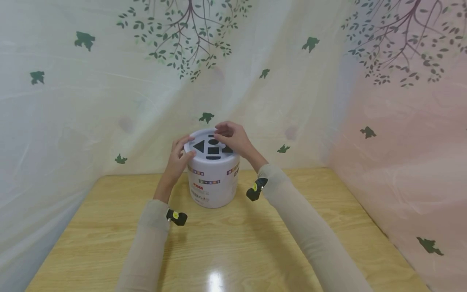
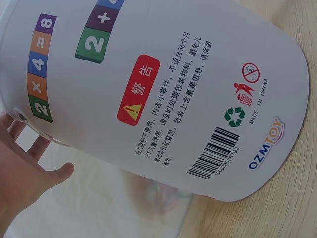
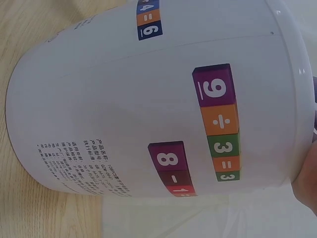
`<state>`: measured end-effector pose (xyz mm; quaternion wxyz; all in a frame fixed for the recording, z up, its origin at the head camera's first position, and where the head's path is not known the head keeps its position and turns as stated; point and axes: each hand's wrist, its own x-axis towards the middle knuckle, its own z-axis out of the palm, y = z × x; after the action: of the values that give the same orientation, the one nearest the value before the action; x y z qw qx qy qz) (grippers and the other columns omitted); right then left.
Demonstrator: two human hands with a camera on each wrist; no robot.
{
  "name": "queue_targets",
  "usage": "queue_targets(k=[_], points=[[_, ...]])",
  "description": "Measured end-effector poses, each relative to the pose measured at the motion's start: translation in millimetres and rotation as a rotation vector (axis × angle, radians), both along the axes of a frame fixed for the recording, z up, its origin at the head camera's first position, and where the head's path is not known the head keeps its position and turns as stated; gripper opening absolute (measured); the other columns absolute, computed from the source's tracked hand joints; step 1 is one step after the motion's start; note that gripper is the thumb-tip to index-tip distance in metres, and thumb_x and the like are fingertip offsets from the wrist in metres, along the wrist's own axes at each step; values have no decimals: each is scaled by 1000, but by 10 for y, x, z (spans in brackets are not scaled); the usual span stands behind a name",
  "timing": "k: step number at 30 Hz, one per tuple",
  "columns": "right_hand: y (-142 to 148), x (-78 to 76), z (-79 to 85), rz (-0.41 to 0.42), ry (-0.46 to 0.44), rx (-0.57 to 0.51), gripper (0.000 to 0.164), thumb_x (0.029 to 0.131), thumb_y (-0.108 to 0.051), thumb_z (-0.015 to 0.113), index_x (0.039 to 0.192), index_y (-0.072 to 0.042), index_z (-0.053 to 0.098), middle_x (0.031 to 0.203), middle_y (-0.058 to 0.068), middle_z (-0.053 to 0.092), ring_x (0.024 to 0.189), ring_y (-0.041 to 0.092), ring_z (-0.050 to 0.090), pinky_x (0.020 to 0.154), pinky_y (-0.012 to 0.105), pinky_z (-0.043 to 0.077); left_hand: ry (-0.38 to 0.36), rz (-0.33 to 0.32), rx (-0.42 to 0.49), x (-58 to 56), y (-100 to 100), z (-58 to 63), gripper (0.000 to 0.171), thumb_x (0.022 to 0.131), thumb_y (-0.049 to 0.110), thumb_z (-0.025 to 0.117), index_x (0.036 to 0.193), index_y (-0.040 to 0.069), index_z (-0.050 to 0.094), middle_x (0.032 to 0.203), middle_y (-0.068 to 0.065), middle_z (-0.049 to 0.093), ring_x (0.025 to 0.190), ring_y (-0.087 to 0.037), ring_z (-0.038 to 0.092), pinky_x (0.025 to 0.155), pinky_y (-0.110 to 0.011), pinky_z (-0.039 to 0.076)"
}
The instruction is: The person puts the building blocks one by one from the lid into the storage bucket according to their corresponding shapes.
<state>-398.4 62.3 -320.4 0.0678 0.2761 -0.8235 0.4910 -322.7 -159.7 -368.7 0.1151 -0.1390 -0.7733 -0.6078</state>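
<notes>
A white toy tub (image 1: 213,190) printed with sums in coloured blocks stands upright on the table. Its white lid (image 1: 201,156) has several dark shaped cut-outs, among them a triangle, a circle and a square. My left hand (image 1: 177,160) rests at the lid's left rim, thumb and fingers spread. In the left wrist view that thumb (image 2: 60,174) points out straight. Over the lid's right back part is my right hand (image 1: 235,140), its fingers bent above the cut-outs. A sliver of something purple (image 3: 315,89) shows beside it in the right wrist view; whether the fingers hold it is hidden.
The tub stands near the back of a wooden table (image 1: 226,251). Behind and at the sides hangs a pale curtain (image 1: 146,101) printed with branches and green birds. Black wrist cameras sit on both sleeves.
</notes>
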Motion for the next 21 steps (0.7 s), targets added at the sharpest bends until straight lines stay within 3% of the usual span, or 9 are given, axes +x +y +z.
queue_targets(k=[15,21], points=[[36,11,-15,10,39,-50,36,98,-22,67,131,-7,62,128,12,68,116,25,67,102,36,57,4,11,-20,11,19,13,61,100,20,54,157,8,36,165,-16,18,151,-39,21,126,-66,9],[116,16,-26,-18,64,-41,39,99,-24,66,134,-8,62,134,13,66,123,25,64,106,37,54,4,4,-11,0,32,7,64,99,18,52,159,9,32,165,-16,16,153,-37,16,126,-66,7]])
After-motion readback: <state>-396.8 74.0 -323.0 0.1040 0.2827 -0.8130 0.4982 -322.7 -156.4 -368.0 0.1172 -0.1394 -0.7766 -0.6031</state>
